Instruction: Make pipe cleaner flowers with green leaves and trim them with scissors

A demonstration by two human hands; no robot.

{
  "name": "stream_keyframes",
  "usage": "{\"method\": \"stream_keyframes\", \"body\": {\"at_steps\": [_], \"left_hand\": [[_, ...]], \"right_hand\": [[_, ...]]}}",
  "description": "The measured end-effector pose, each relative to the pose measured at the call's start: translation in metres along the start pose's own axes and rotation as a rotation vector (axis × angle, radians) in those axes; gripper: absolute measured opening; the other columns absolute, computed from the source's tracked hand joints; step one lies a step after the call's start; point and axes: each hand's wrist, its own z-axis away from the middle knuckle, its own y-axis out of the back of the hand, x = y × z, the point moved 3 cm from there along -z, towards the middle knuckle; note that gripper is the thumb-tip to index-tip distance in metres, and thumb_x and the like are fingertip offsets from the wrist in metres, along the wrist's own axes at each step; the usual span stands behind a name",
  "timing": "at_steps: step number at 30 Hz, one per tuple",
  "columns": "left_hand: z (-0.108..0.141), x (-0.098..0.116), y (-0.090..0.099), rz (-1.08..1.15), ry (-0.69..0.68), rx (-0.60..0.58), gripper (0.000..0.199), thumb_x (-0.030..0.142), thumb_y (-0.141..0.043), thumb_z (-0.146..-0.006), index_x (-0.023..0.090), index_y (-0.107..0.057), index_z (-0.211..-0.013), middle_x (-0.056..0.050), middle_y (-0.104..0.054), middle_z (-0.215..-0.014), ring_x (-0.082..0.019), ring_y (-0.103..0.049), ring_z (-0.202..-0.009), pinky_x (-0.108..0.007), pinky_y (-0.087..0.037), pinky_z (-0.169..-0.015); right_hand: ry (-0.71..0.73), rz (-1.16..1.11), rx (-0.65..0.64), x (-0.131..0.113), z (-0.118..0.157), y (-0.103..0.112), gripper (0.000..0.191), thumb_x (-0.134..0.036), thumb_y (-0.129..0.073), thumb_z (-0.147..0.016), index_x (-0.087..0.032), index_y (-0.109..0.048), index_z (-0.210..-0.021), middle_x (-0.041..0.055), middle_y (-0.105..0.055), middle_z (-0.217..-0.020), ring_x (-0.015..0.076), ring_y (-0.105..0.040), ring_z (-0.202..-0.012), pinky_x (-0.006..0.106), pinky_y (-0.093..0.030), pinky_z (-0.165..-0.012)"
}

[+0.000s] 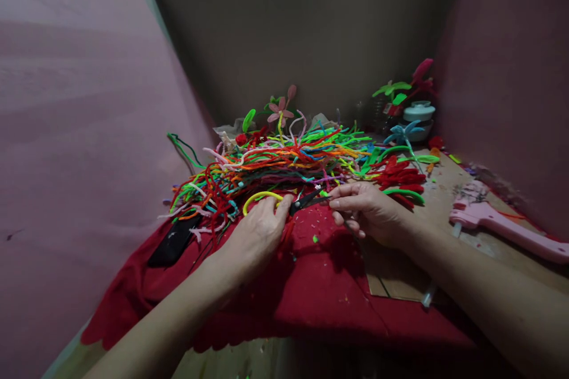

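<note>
My left hand (263, 226) is closed on a pair of scissors (306, 201) with a yellow handle and dark blades that point right. The blades are parted around a small green and white tip. Right of them, my right hand (362, 208) has thumb and forefinger pinched at the blade ends, on something too small to make out. Behind both hands lies a large pile of coloured pipe cleaners (284, 157). Small green and white scraps (315, 238) are scattered on the red cloth (320, 284) below the blades.
A black phone-like object (173, 243) lies at the left. On the right are a cardboard sheet (393, 278), a pink glue gun (502, 222) and red fuzzy pieces (400, 177). Fuzzy flowers (281, 111) and a light blue lidded jar (419, 115) stand at the back.
</note>
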Motion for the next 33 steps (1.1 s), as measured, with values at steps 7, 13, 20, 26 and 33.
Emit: {"method": "stream_keyframes", "body": {"at_steps": [7, 13, 20, 26, 33], "left_hand": [[-0.001, 0.004, 0.006, -0.109, -0.009, -0.030, 0.044, 0.005, -0.031, -0.083, 0.007, -0.035, -0.127, -0.014, -0.052, -0.097, -0.021, -0.053, -0.085, -0.035, -0.047, -0.073], [0.001, 0.005, 0.009, -0.097, -0.015, -0.072, 0.046, 0.003, -0.030, -0.082, 0.008, -0.034, -0.128, -0.013, -0.052, -0.097, -0.019, -0.052, -0.084, -0.034, -0.046, -0.073], [0.001, 0.004, 0.007, -0.009, -0.016, -0.081, 0.049, 0.003, -0.029, -0.081, 0.008, -0.030, -0.130, -0.013, -0.050, -0.100, -0.019, -0.052, -0.086, -0.033, -0.046, -0.075], [0.002, 0.007, 0.004, -0.008, -0.017, -0.127, 0.049, 0.003, -0.028, -0.082, 0.005, -0.028, -0.131, -0.016, -0.050, -0.100, -0.021, -0.051, -0.090, -0.035, -0.045, -0.076], [0.000, 0.011, 0.007, -0.078, -0.038, -0.185, 0.048, 0.002, -0.027, -0.082, 0.005, -0.030, -0.129, -0.015, -0.053, -0.098, -0.020, -0.052, -0.086, -0.034, -0.045, -0.075]], "right_hand": [[-0.034, -0.022, -0.054, 0.004, -0.003, 0.003, 0.016, -0.020, -0.066, -0.065, -0.014, -0.054, -0.074, -0.0017, -0.060, -0.048, 0.0043, -0.040, -0.025, 0.014, -0.031, -0.023], [-0.050, -0.012, -0.070, 0.005, -0.002, 0.004, 0.017, -0.020, -0.066, -0.064, -0.013, -0.055, -0.074, -0.0017, -0.060, -0.045, 0.0036, -0.038, -0.024, 0.013, -0.028, -0.023], [-0.061, -0.005, -0.075, 0.007, -0.002, 0.007, 0.016, -0.019, -0.065, -0.065, -0.014, -0.055, -0.076, -0.0033, -0.058, -0.044, 0.0023, -0.033, -0.024, 0.013, -0.024, -0.024], [-0.070, 0.031, -0.076, 0.007, -0.001, 0.006, 0.015, -0.019, -0.065, -0.065, -0.014, -0.055, -0.075, -0.0033, -0.058, -0.043, 0.0022, -0.032, -0.024, 0.013, -0.023, -0.024], [-0.086, 0.055, -0.071, 0.007, -0.002, 0.006, 0.016, -0.021, -0.065, -0.064, -0.015, -0.053, -0.072, -0.0030, -0.057, -0.043, 0.0024, -0.031, -0.024, 0.013, -0.023, -0.024]]}}
